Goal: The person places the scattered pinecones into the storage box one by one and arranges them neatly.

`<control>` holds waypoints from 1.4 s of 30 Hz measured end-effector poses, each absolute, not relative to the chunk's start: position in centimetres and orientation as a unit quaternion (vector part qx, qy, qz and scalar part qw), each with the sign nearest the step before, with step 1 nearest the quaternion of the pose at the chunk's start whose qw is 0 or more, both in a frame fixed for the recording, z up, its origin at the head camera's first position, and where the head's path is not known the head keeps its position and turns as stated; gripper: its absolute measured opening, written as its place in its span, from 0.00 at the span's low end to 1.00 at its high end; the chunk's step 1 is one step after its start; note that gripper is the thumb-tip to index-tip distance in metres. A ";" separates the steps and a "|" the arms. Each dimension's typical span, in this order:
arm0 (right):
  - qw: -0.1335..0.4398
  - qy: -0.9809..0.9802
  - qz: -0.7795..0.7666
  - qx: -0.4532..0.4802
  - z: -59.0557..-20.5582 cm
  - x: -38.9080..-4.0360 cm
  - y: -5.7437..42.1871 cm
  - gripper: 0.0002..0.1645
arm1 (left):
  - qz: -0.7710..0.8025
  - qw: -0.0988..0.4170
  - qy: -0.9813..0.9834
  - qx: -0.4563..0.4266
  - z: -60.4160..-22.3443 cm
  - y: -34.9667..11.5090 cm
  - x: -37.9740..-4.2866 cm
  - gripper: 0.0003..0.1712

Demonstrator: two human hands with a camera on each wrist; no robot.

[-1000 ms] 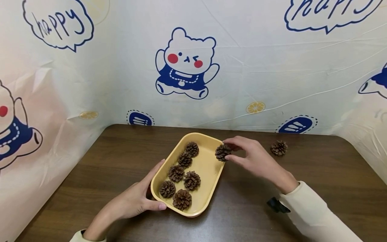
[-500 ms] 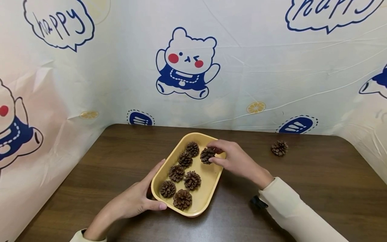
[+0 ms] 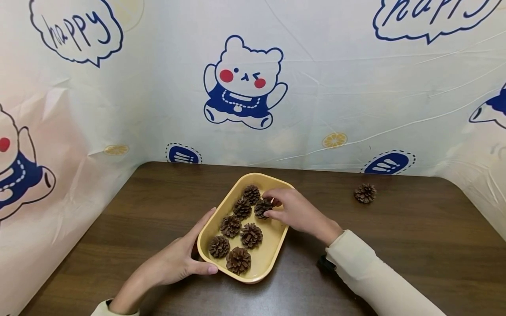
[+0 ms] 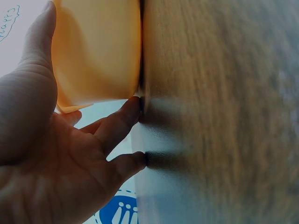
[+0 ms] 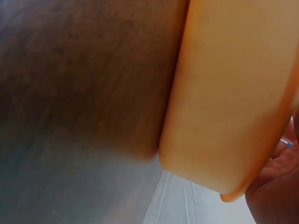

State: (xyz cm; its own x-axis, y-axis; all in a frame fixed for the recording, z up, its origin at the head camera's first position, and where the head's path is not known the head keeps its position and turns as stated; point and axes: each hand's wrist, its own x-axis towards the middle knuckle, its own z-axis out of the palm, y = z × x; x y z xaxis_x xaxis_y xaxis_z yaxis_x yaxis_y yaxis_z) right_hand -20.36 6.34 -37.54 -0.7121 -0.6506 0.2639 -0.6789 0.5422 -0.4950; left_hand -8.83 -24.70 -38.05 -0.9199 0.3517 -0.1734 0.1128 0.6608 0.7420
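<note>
A yellow rectangular tray (image 3: 270, 235) stands at a slant on the table in the head view. My left hand (image 3: 179, 259) grips its near left corner, thumb at the near end and fingers along the left side. In the left wrist view, some fingertips (image 4: 140, 158) rest at the tabletop beside the tray wall. My right hand (image 3: 296, 210) reaches over the right rim and pinches a brown pine cone (image 3: 262, 209) inside the tray between thumb and fingers. Several other pine cones (image 3: 231, 226) lie along the left and near parts of the tray. The right wrist view shows mostly the tray's outer wall (image 5: 224, 93).
One more pine cone (image 3: 365, 193) lies on the dark wooden table (image 3: 415, 228) at the back right. A printed white sheet (image 3: 316, 87) with bears and lettering stands behind the table and at both sides.
My right hand has carried the pine cone leftward from the tray's right rim to its inside, beside the other cones. My left hand and the tray have stayed put.
</note>
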 end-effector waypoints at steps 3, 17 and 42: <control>0.031 -0.880 0.279 0.384 -37.5 -20.3 6.1 0.22 | 0.390 0.154 0.899 0.127 -38.0 -24.7 -8.8 0.74; -0.003 -0.892 0.271 0.362 -37.7 -20.2 5.8 0.22 | 0.389 0.153 0.899 0.129 -38.0 -24.7 -8.9 0.74; -0.036 -0.908 0.238 0.342 -37.1 -19.8 5.3 0.24 | 0.390 0.154 0.899 0.130 -38.1 -24.8 -8.9 0.74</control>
State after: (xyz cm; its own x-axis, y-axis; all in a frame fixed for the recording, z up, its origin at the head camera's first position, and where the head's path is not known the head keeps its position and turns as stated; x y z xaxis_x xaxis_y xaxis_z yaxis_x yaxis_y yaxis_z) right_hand -19.76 5.32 -37.05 -0.7632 -0.6387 0.0976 -0.6046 0.6527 -0.4565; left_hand -8.90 -24.75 -38.11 -0.9186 0.3535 -0.1765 0.1127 0.6626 0.7404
